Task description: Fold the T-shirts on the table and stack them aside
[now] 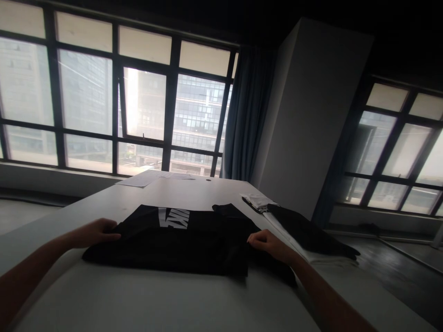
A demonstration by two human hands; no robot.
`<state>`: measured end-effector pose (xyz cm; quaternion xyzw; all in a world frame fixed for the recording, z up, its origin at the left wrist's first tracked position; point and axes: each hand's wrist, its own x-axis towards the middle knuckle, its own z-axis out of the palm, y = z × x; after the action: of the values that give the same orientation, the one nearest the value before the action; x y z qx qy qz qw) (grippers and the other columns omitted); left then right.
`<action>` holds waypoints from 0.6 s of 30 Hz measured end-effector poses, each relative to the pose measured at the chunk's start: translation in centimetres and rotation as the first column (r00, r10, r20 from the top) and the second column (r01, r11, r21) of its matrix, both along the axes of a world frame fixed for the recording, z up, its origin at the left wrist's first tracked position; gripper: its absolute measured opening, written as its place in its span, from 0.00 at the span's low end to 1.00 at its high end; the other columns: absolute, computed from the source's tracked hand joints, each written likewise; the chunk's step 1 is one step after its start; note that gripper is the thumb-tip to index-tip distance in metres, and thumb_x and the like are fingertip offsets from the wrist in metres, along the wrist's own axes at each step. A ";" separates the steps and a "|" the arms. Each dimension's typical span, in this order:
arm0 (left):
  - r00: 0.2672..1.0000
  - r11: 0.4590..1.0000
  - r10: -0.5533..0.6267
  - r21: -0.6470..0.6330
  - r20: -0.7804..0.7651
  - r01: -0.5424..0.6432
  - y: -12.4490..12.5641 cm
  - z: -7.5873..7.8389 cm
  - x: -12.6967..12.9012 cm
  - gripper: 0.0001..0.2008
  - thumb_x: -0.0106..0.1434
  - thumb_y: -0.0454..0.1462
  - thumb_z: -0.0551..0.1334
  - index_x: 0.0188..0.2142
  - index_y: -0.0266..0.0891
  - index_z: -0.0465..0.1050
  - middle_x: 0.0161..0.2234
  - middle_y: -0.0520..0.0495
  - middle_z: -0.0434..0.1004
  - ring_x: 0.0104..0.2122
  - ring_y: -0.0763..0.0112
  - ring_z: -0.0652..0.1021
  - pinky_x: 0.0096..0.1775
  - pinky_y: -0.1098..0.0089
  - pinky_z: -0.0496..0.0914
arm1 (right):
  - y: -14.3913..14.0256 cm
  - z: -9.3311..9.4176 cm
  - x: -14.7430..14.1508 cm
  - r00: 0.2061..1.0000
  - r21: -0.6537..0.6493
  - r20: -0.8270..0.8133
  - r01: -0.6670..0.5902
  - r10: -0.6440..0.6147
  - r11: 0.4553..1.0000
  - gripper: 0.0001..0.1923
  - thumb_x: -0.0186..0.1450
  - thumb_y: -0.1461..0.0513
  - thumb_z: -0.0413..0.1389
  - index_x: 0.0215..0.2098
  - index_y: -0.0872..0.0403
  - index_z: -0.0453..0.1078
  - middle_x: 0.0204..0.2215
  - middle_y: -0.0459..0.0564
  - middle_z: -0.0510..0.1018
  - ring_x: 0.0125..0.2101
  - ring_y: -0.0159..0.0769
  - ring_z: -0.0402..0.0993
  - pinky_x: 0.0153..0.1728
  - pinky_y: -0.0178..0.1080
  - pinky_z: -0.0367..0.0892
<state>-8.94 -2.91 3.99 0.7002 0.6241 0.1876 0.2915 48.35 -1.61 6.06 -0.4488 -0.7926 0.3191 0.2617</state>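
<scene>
Head view, the only 1 available: a black folded cotton T-shirt with a white printed logo (176,242) lies flat on the long white table (138,295), between the 2 hands. Risk, as a judgement: the folded layers look loose at the right side, where a flap stands up just beyond the right hand (266,242); an uneven pull from either hand could drag the top layer off the lower one and skew the fold. The cloth also looks slack enough to slide on the smooth tabletop if pressed sideways rather than down. The dim, backlit room makes the black edges hard to read, so a misjudged edge is plausible. Left hand (93,233): fingers curled, tips resting on the shirt's left edge; whether they pinch fabric or only touch it, cannot tell. Right hand: fingers bent narrow at the shirt's right edge, touching the cloth; an actual grip is not visible. Just right of the right hand sits a stack of folded garments, black over white (311,240), apart from the shirt. Well beyond both hands, at the table's far end, lie white paper sheets (152,177), with the dark-framed windows (114,101) behind.
</scene>
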 end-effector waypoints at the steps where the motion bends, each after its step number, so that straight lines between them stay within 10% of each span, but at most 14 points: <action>1: 1.000 1.000 -0.010 -0.029 0.025 0.011 0.0 0.0 -0.1 0.30 0.49 0.62 0.63 0.34 0.38 0.78 0.34 0.46 0.82 0.36 0.55 0.79 0.37 0.65 0.71 | 0.6 -0.4 0.3 0.990 -0.038 -0.062 0.127 -0.129 0.991 0.24 0.61 0.43 0.54 0.27 0.56 0.72 0.29 0.51 0.78 0.27 0.34 0.73 0.30 0.36 0.68; 5: 0.998 0.998 0.022 -0.051 0.053 -0.019 0.2 -0.1 -0.1 0.30 0.48 0.61 0.64 0.36 0.38 0.78 0.36 0.45 0.83 0.38 0.53 0.80 0.40 0.62 0.72 | 2.1 -1.8 2.2 0.860 -0.150 -0.061 0.494 -0.507 0.856 0.24 0.62 0.44 0.54 0.27 0.57 0.69 0.25 0.51 0.76 0.19 0.29 0.68 0.21 0.33 0.62; 9: 0.997 0.998 0.020 -0.055 0.069 -0.016 0.0 0.0 0.1 0.31 0.48 0.62 0.63 0.37 0.38 0.78 0.36 0.44 0.83 0.38 0.52 0.80 0.41 0.60 0.73 | 0.8 -0.6 3.1 0.988 -0.079 0.019 0.152 -0.151 0.985 0.19 0.56 0.52 0.62 0.40 0.56 0.74 0.38 0.53 0.79 0.35 0.37 0.76 0.36 0.38 0.71; 13: 0.999 1.000 0.002 0.001 0.051 -0.002 -0.2 0.3 0.1 0.31 0.48 0.63 0.61 0.34 0.39 0.78 0.37 0.44 0.82 0.39 0.52 0.79 0.41 0.61 0.72 | -1.5 1.6 2.0 0.956 -0.148 0.185 -0.203 0.229 0.968 0.33 0.50 0.56 0.67 0.55 0.50 0.72 0.56 0.52 0.73 0.56 0.47 0.67 0.58 0.47 0.61; 18: 1.000 0.995 0.021 0.093 0.001 -0.021 -0.2 0.8 0.0 0.31 0.48 0.65 0.61 0.33 0.40 0.78 0.40 0.45 0.82 0.44 0.51 0.78 0.45 0.63 0.72 | -2.1 1.6 0.5 0.932 -0.068 0.287 -0.211 0.222 0.975 0.21 0.52 0.59 0.65 0.45 0.49 0.79 0.53 0.51 0.74 0.51 0.45 0.71 0.54 0.44 0.64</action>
<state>-8.91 -3.16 4.83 0.7064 0.6222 0.2195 0.2562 48.84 -3.70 7.63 -0.4057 -0.8613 0.2902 0.0967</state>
